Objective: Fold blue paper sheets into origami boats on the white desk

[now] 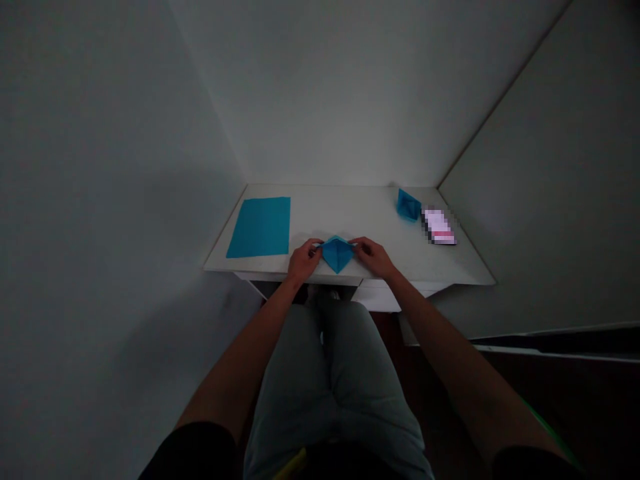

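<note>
A piece of folded blue paper (337, 255), diamond-shaped with a crease down its middle, is held near the front edge of the white table. My left hand (305, 259) pinches its left corner between thumb and fingers. On the opposite side, my right hand (372, 256) grips the right corner the same way. The fingertips partly cover both corners. To the left of my left hand lies a flat sheet of blue paper (261, 227).
A white table (345, 207) stands against the walls. At its back right sits a folded blue paper boat (409, 205), beside a phone (439, 227) with a blurred screen. A white drawer front (379, 297) shows below the tabletop.
</note>
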